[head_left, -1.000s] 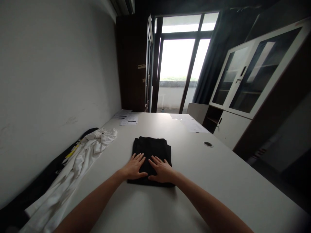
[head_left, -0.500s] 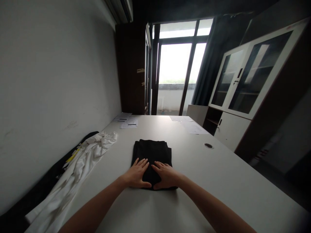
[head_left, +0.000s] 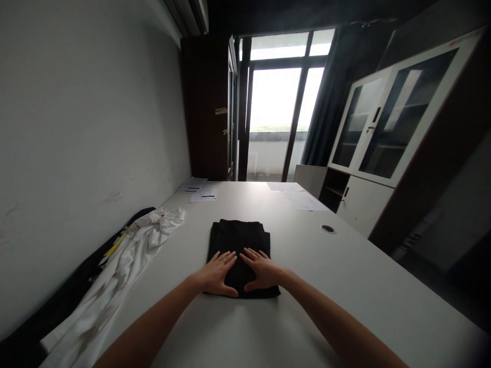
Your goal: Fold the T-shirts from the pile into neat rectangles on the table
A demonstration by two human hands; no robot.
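Observation:
A black folded cloth or garment [head_left: 238, 235] lies flat on the white table [head_left: 245, 332]; its exact kind does not show. On its near left part rests my left hand [head_left: 218, 273], fingers stretched and slightly spread, thumb pointing inward. My right hand [head_left: 264, 269] lies on the near right part in the same way, palm down and open. A strip of black fabric shows between the two hands. The cloth's far edge is layered and a little uneven, and parts of its near half are hidden beneath my hands.
Crumpled white fabric [head_left: 134, 255] lies along the left side by the wall, over something dark with a yellow strip. Papers [head_left: 203, 191] lie at the far left, more sheets [head_left: 303, 198] at the far right. A cable hole [head_left: 328, 229] is on the right; cabinets [head_left: 383, 112] stand beyond.
My right hand has slid slightly away from me on the black cloth, and its thumb has lifted off the near edge. My left hand has hardly moved.

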